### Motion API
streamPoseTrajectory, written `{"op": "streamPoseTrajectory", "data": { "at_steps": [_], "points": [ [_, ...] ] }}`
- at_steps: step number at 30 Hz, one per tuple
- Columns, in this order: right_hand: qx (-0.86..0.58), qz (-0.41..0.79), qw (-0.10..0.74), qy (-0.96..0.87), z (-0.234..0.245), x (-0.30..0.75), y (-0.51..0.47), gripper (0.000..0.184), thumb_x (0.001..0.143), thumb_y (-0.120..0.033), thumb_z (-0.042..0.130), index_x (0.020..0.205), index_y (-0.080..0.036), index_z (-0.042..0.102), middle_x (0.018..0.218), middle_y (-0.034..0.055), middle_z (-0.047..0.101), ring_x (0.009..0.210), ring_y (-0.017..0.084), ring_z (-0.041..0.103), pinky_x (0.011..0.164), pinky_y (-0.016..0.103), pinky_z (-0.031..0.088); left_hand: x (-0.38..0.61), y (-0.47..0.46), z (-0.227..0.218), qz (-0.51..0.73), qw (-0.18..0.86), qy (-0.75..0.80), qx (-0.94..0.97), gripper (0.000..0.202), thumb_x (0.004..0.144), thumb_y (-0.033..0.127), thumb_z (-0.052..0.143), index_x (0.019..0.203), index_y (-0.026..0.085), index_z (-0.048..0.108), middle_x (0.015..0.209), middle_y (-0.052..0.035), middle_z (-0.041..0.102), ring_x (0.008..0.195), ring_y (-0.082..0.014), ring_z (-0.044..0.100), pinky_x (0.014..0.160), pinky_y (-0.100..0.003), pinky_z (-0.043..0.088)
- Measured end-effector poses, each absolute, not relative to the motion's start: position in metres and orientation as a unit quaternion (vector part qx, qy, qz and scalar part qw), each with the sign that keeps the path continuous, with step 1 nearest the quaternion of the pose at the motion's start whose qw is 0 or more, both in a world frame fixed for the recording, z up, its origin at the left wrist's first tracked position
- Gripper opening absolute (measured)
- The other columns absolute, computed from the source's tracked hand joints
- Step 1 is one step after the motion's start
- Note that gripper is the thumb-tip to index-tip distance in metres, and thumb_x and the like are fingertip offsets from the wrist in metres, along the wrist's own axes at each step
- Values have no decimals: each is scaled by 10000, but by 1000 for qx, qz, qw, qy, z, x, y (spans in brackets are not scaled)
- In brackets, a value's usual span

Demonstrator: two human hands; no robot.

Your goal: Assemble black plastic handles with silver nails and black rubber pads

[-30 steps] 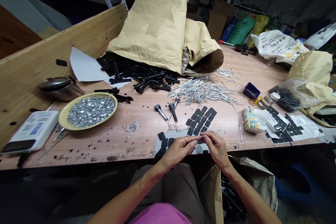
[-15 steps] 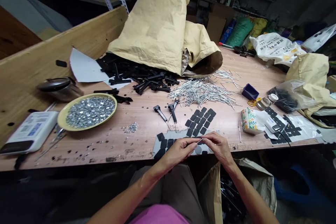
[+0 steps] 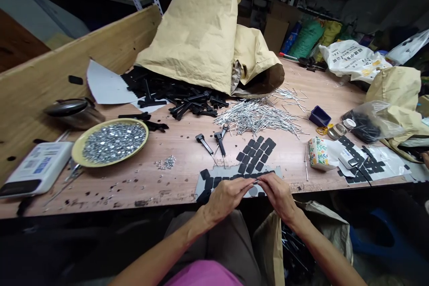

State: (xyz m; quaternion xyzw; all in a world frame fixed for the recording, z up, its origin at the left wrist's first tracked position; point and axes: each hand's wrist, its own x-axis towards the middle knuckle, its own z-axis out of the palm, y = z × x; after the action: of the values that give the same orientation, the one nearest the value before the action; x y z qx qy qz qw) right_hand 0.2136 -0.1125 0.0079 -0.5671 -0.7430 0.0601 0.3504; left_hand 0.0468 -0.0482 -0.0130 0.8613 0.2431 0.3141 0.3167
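My left hand [image 3: 228,195] and my right hand [image 3: 277,192] meet over the front edge of the table, fingertips nearly touching. Both are closed in a pinch on a small thin grey piece [image 3: 256,182], mostly hidden by the fingers. Beneath them lies a grey sheet [image 3: 200,186] bearing black pads [image 3: 209,183]. More black rounded pads [image 3: 256,155] are laid out in rows just beyond. Black T-shaped parts [image 3: 219,140] with metal rods in them rest to the left of these rows.
Thin metal rods [image 3: 256,116] are heaped mid-table, before large paper sacks [image 3: 194,35] and black plastic parts [image 3: 191,103]. At left stand a yellow bowl [image 3: 77,158] of small metal pieces, a white scale [image 3: 40,165] and a metal jug [image 3: 73,114]. A floral box [image 3: 317,154] sits right.
Both hands have turned slightly, with the fingertips drawn closer together. The thin metal rod seen between them before is now mostly covered. A bit of another person's hand appears at the far right edge.
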Motion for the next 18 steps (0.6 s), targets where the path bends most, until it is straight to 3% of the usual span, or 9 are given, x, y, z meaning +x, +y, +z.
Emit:
{"op": "streamPoseTrajectory", "data": {
  "at_steps": [3,8,13,15,18],
  "points": [
    [-560,-24,308,-769,3,212,-111,245,954,-213,355,848,-162,569,711,66,612,650,163,573,605,265,478,45,-48,-18,316,243,232,887,349,939,302,351,1047,172,657,777,-51,721,632,-122,666,574,-192,508],
    [-535,-99,277,-792,-3,214,-107,286,961,-220,328,783,-170,547,628,44,553,587,163,504,556,272,422,45,-49,-20,325,199,222,898,316,942,280,357,993,185,654,691,-19,683,597,-99,636,565,-175,487],
    [-569,28,289,-770,-2,214,-107,311,976,-254,270,800,-184,518,661,26,550,580,134,518,553,242,435,44,-49,-20,333,94,213,914,322,939,188,340,907,152,658,529,3,581,462,-87,540,443,-169,391],
    [-582,123,307,-743,1,213,-108,295,975,-266,279,804,-193,509,666,7,554,555,112,528,525,215,443,44,-47,-18,319,127,222,913,337,936,195,335,895,162,668,552,-8,593,481,-89,542,460,-171,390],
    [-572,173,339,-727,4,215,-107,252,964,-279,337,832,-193,533,689,6,583,567,103,561,532,204,469,44,-44,-11,291,315,257,866,349,920,295,367,868,157,684,648,-27,636,550,-103,560,517,-190,410]
  ]
}}
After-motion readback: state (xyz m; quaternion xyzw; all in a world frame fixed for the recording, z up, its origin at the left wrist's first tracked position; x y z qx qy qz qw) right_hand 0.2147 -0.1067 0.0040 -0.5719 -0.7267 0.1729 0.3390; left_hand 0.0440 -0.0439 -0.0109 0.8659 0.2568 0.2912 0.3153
